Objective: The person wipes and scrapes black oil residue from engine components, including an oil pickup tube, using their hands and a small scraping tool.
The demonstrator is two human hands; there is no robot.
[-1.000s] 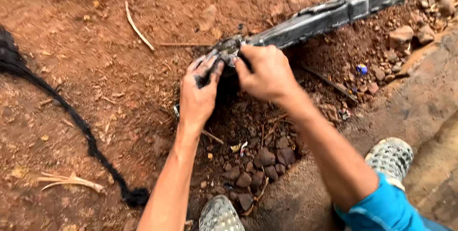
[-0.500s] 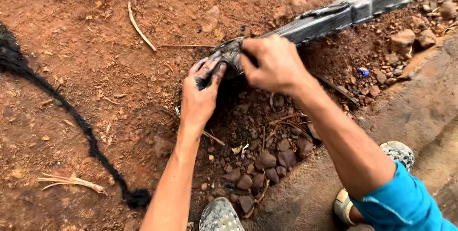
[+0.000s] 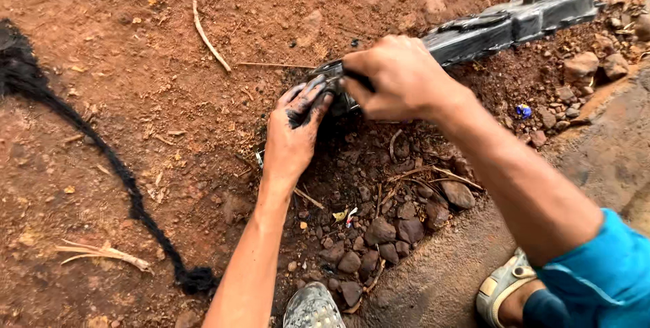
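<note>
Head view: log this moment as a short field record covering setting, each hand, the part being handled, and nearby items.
setting: bare red dirt ground, outdoors
left hand: blackened fingers pressed on the near end of the part
right hand: closed around the same end, from above
part: long dark grey metal part, lying on the dirt, running up to the right
stones: cluster in the dirt below the hands
black rope: frayed strand across the dirt at left
footwear: grey sandals at the bottom edge

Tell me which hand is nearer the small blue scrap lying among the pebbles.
Right. The right hand grips the near end of the dark grey part, left of the blue scrap. The left hand lies farther left, beyond it.
</note>
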